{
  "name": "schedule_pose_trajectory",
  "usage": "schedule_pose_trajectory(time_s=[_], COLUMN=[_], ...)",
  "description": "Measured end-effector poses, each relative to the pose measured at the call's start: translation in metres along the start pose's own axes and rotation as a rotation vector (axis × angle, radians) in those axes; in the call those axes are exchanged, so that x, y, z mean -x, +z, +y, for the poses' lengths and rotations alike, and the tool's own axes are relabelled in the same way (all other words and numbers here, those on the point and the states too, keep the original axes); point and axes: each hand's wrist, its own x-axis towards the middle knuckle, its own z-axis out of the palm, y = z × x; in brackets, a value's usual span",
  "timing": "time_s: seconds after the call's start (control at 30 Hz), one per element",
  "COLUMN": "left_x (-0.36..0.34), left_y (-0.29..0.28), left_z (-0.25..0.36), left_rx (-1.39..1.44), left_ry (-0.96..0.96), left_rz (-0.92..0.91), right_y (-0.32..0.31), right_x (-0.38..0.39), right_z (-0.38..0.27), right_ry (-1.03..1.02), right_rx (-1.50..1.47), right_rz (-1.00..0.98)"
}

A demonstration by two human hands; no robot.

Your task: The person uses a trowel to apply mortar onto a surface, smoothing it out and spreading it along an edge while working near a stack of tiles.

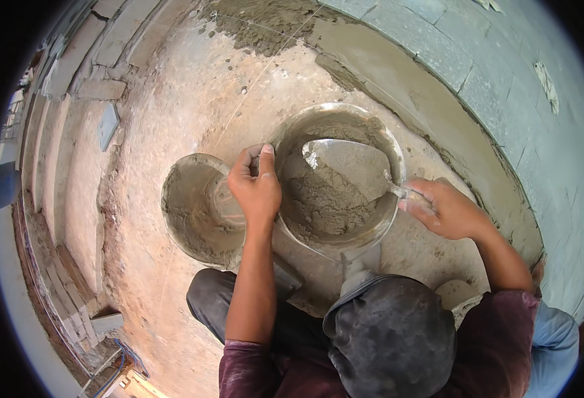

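My right hand (444, 209) is closed around the handle of a trowel (312, 154) that reaches into a round bucket from its right side. Grey mortar coats most of the blade, leaving bright metal bare at its left edge. Below the blade, a heap of wet mortar (325, 209) lies in the bucket (399, 142), and more is smeared on the inner wall. My left hand (255, 186) grips that bucket's left rim, thumb uppermost. Close to my left wrist stands a second bucket (167, 199), its inside smeared with mortar.
A smoothed mortar strip (398, 83) curves along grey stone slabs (438, 50) at the right. Rough mortar (259, 26) lies at the far end, near a thin stretched string (255, 81). Stone steps (53, 159) and a loose tile (108, 126) are at left. A dark cap (391, 338) hides the lower middle.
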Motion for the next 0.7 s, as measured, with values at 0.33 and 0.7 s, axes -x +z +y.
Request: schedule_pose_trajectory(time_s=[0.33, 0.7], left_x=[0.014, 0.033], left_y=[-0.004, 0.012], left_z=[0.007, 0.011], left_rx=[0.038, 0.119], left_ry=[0.022, 0.082], left_rz=[0.038, -0.037], right_y=[0.016, 0.020], right_x=[-0.031, -0.003], right_z=[-0.049, -0.023], right_ry=[0.135, 0.041], right_rx=[0.338, 0.263], right_rz=[-0.114, -0.063])
